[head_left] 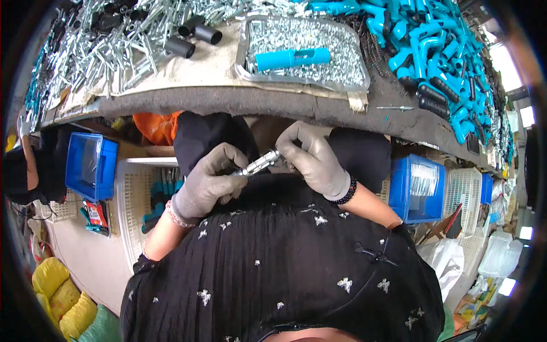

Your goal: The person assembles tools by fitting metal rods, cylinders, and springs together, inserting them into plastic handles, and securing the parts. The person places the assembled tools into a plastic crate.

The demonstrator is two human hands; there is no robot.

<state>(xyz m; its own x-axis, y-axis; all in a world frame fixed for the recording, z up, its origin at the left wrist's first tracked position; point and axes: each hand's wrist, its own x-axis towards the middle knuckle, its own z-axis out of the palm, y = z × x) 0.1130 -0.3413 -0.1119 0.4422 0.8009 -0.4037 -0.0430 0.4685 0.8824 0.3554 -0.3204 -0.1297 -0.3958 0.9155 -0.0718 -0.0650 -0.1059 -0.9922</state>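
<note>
A slim silver metal rod-like part (260,163) is held slantwise over my lap, just below the table edge. My left hand (206,181), in a grey glove, has its fingers closed round the part's lower left end. At the upper right end, the thumb and fingertips of my gloved right hand (313,162) pinch it. Exactly what sits between the right fingertips is hidden. Beyond the hands, a clear tray (244,54) of small metal pieces stands on the table with a turquoise tube (292,58) lying on top.
Loose silver metal rods (134,54) and black tubes (180,47) cover the table's left side. Turquoise handles (433,45) pile up at the right, near a thin metal rod (395,108). Blue bins (91,165) and a white basket (130,216) flank me. Another person's arm (29,157) shows far left.
</note>
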